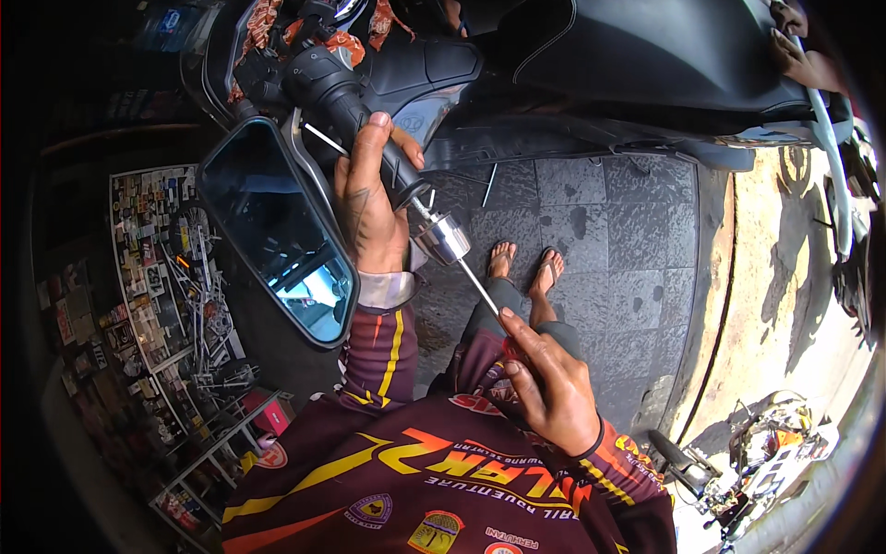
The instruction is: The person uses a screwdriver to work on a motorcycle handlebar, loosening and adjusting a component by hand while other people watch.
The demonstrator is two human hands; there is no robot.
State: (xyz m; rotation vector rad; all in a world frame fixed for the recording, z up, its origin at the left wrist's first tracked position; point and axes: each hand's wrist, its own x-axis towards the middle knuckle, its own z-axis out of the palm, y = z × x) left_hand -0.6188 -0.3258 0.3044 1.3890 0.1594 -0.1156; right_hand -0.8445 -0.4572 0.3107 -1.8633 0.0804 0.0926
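Observation:
My left hand [367, 194] is closed around the black handlebar grip [343, 106] of a scooter. Just below it, a silver cylindrical bar-end piece [446, 238] sits on a threaded shaft at the grip's end. My right hand [558, 392] holds a screwdriver by a red handle, mostly hidden by my fingers; its long metal shank [479, 286] reaches up to the silver piece. Beside my left hand hangs the mirror [272, 231] on its stem, and a thin white rod [325, 138] shows behind the grip.
The black seat [646, 51] spans the top; another person's hand [803, 65] rests by a pale rail at right. Orange cloths [383, 20] lie near the handlebar. A metal rack [212, 462] and parts stand lower left, my feet are on tiles [628, 231], and machinery [775, 452] sits lower right.

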